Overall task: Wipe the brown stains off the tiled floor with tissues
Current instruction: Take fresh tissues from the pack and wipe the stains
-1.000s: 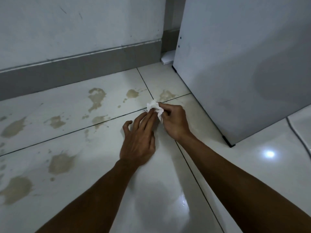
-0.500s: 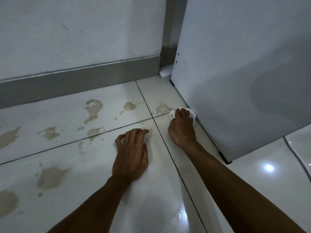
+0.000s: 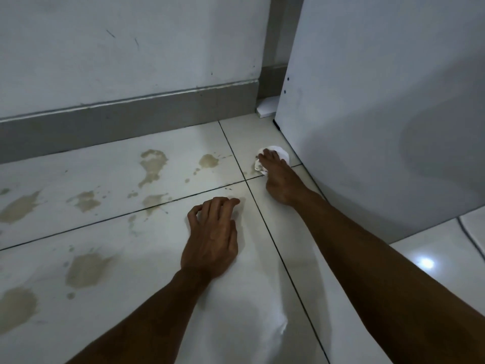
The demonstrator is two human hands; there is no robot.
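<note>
My right hand (image 3: 279, 179) presses a crumpled white tissue (image 3: 281, 152) flat onto the pale tiled floor (image 3: 249, 298), close to the foot of a white panel. The tissue's left edge shows a brown smear. My left hand (image 3: 212, 237) rests on the floor with fingers spread and bent, holding nothing. Several brown stains lie to the left: a long one (image 3: 153, 166), a small round one (image 3: 208, 161), one near the grout line (image 3: 84, 200) and a larger patch (image 3: 85, 269) lower left.
A white board or cabinet side (image 3: 380, 114) stands upright at the right, right beside the tissue. A grey skirting (image 3: 131, 119) runs under the white wall behind. A small white object (image 3: 267, 107) lies in the corner. A dark cable (image 3: 469, 235) crosses the floor at far right.
My right hand took the tissue out of both hands' grip, set it down by the panel and slid it slightly forward and left over a stain. My left hand dropped to the floor.
</note>
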